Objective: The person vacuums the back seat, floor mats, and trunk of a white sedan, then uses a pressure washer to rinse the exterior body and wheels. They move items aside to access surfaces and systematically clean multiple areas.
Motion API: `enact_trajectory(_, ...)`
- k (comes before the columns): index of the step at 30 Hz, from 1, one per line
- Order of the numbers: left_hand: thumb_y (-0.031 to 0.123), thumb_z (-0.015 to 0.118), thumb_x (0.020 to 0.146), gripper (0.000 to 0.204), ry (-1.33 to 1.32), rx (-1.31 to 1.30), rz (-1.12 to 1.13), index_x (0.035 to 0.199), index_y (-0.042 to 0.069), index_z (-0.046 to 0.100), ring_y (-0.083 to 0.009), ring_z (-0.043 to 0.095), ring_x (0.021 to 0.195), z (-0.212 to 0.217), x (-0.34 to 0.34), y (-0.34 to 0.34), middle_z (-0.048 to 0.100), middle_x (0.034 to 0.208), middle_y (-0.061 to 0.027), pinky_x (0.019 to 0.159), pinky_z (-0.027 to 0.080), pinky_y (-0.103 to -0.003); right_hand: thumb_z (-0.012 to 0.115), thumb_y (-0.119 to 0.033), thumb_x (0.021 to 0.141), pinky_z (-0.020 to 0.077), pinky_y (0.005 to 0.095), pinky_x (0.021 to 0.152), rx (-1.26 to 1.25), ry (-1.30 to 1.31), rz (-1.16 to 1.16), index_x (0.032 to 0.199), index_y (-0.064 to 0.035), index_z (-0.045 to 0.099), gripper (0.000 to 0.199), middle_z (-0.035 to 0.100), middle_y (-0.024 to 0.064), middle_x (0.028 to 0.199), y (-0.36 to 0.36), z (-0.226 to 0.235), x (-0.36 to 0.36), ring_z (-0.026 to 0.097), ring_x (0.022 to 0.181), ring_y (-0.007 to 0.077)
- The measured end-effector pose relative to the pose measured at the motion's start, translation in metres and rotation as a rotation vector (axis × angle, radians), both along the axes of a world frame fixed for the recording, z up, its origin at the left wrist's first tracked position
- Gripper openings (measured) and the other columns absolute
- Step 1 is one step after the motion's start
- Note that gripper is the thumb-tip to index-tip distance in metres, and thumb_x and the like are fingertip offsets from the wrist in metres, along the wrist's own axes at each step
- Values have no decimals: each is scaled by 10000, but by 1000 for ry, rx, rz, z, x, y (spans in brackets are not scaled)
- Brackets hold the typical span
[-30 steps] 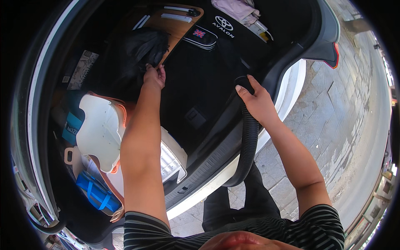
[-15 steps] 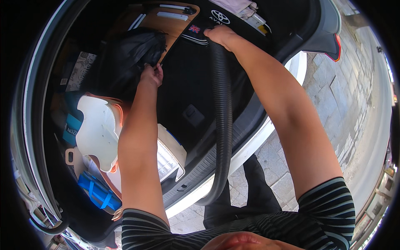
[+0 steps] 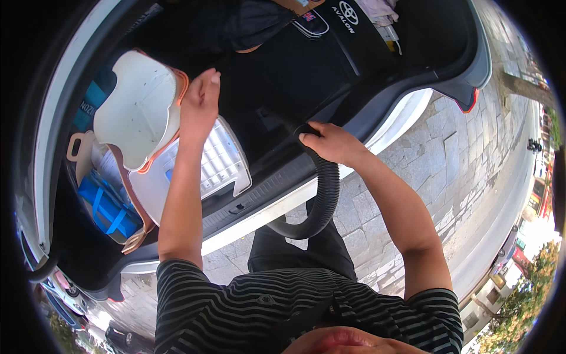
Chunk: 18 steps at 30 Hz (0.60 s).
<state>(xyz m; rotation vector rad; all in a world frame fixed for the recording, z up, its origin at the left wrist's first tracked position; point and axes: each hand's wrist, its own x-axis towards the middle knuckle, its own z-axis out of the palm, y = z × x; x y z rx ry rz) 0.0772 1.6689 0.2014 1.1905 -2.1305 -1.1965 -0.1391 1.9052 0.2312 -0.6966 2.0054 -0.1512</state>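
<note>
My right hand [image 3: 333, 143] is wrapped round the end of a black ribbed vacuum hose [image 3: 328, 189], at the trunk's rear sill. A dark, blurred nozzle end seems to point from my fist toward the trunk floor [image 3: 265, 76]. The hose curves down in front of my legs. My left hand [image 3: 200, 103] hovers empty over the left part of the trunk, its fingers loosely bent and partly apart. Close beside it is a white plastic bin [image 3: 138, 103] with an orange rim. Under my left forearm lies a white gridded plastic tray [image 3: 221, 159].
Left of the tray, a tan-edged organizer [image 3: 132, 236] holds a blue bag [image 3: 106, 203]. A black bag [image 3: 242, 23] and a small dark pouch [image 3: 312, 26] lie deeper in. Pink cloth [image 3: 377, 10] sits at the far right. The white bumper edge [image 3: 265, 209] borders the paving [image 3: 407, 171].
My left hand has let go of the black bag and come back toward the bin. My right hand has brought the hose end from deep inside the trunk down to the sill.
</note>
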Motion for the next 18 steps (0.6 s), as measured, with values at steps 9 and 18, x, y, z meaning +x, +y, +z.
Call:
enact_trajectory(9,375,827,901,676,-492,79,-235,1449,66,581,-399,664,1246,-29,158,181,684,1377,-178,1065,534,-468,722,-459,950,549,318,792,-89,-186,-188,1510,-24,598,720,740,125,1144,-9,-15,10,696,933,199)
enact_trajectory(18,-7,631,971,269,-194,201,-36,1192,95,745,-290,795,969,22,190,157,785,1174,-114,841,627,-394,648,-539,936,473,393,1133,-25,-4,266,1606,-81,491,827,654,199,1464,-59,-34,47,628,1360,346)
